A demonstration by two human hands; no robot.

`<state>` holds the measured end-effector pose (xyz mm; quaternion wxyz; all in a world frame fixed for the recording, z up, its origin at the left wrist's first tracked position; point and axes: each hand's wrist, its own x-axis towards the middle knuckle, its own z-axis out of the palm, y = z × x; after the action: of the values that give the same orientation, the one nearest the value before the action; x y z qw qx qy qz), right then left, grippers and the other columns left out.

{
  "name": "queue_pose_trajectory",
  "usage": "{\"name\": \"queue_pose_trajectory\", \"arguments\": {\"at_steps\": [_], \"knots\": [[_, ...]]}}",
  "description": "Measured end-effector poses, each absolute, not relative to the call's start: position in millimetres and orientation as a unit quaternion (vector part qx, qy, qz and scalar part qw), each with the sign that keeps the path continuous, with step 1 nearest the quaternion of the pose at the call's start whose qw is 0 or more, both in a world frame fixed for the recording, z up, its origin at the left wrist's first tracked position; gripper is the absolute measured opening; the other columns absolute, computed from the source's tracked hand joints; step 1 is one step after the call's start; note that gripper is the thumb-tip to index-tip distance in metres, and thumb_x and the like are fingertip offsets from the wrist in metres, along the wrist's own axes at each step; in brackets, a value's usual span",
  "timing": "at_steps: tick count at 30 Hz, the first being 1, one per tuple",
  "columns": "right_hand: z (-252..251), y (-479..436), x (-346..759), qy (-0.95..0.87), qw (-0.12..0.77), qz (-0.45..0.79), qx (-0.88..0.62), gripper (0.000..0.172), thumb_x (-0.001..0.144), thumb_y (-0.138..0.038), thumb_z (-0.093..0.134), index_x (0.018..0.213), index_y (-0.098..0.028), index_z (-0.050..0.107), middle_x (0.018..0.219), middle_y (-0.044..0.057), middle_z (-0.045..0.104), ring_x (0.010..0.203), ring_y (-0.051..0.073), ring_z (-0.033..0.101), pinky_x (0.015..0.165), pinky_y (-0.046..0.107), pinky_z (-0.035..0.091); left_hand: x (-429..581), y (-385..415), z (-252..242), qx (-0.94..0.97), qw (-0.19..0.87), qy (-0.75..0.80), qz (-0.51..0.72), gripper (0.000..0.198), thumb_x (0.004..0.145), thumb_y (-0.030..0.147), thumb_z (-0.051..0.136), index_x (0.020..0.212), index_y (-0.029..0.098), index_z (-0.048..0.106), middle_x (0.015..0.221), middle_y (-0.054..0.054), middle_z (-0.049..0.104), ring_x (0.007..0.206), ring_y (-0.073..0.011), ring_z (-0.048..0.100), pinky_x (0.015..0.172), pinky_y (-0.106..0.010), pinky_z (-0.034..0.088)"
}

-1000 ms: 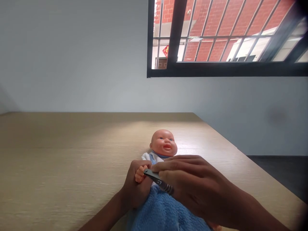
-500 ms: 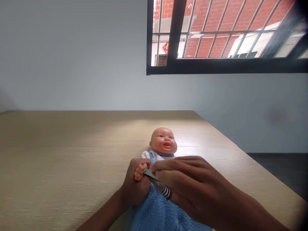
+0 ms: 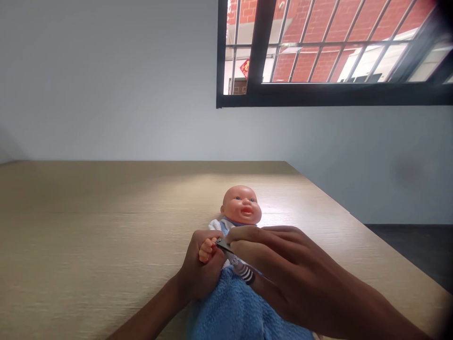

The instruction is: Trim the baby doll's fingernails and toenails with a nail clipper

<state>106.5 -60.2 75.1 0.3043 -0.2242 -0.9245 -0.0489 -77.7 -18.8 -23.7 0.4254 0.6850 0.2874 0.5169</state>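
Observation:
A baby doll [image 3: 241, 205] lies on its back on the table, its bald head toward the far end. White and blue clothing shows at its neck, and fuzzy blue cloth [image 3: 231, 309] covers its body. My left hand [image 3: 200, 276] is closed around the doll's small hand, whose curled fingers [image 3: 205, 250] poke out. Pinched in my right hand [image 3: 286, 267] is a nail clipper [image 3: 224, 245] with a grey metal head and a pale handle striped dark near its end. Its tip sits right at the doll's fingers; whether it touches them I cannot tell.
The light wood table [image 3: 88, 236] reaches back to a pale wall [image 3: 106, 80]. Its right edge slants toward me, with dark floor [image 3: 403, 250] beyond. A black-framed barred window [image 3: 318, 97] is above at the right.
The clipper and my right hand have shifted slightly up and to the right, with the clipper's tip now near the doll's upper fingers. My left hand keeps its hold.

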Motion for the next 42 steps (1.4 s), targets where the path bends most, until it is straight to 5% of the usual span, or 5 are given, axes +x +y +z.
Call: {"name": "queue_pose_trajectory", "arguments": {"at_steps": [10,19,33,38,42], "knots": [[76.1,-63.2,102.9,-0.917,0.332,-0.006,-0.220,0.022,0.104,-0.003,0.047,0.113,-0.016,0.062,0.106,0.002,0.076,0.090,0.014,0.073,0.081,0.028,0.059,-77.0,-30.6,-41.5,0.685,0.249,0.251,0.637,0.018,0.105,0.040,0.045,0.106,0.025,0.056,0.079,0.003,0.063,0.062,-0.0108,0.058,0.061,-0.021,0.049],[77.1,-64.5,95.6,-0.929,0.315,-0.080,-0.178,0.031,0.109,-0.006,0.037,0.092,-0.018,0.060,0.100,0.003,0.077,0.077,0.015,0.069,0.074,0.031,0.058,-76.9,-36.2,-32.9,0.687,0.231,0.288,0.626,0.020,0.095,0.010,0.048,0.104,0.026,0.055,0.077,0.006,0.067,0.061,-0.0090,0.065,0.065,-0.016,0.053],[77.1,-74.8,92.2,-0.931,0.290,-0.089,-0.203,0.044,0.114,-0.014,0.029,0.088,-0.020,0.064,0.099,0.001,0.077,0.077,0.014,0.071,0.069,0.029,0.059,-77.1,-37.1,-41.9,0.671,0.266,0.297,0.626,0.010,0.104,0.020,0.049,0.104,0.025,0.057,0.076,0.002,0.071,0.063,-0.0147,0.066,0.064,-0.025,0.054],[71.7,-81.4,87.3,-0.938,0.251,-0.094,-0.221,0.039,0.113,-0.013,0.032,0.113,-0.019,0.070,0.111,0.006,0.076,0.091,0.018,0.073,0.081,0.032,0.062,-76.0,-38.2,-46.0,0.672,0.248,0.325,0.618,0.008,0.104,0.018,0.052,0.102,0.023,0.058,0.079,0.002,0.071,0.063,-0.0118,0.065,0.063,-0.022,0.052],[71.5,-86.3,85.8,-0.949,0.224,-0.081,-0.206,0.033,0.113,-0.017,0.040,0.100,-0.023,0.069,0.114,0.004,0.075,0.087,0.016,0.070,0.079,0.028,0.060,-74.6,-37.8,-44.6,0.654,0.239,0.349,0.627,0.011,0.104,0.017,0.053,0.097,0.022,0.059,0.079,0.003,0.069,0.063,-0.0095,0.062,0.061,-0.018,0.050]]}}
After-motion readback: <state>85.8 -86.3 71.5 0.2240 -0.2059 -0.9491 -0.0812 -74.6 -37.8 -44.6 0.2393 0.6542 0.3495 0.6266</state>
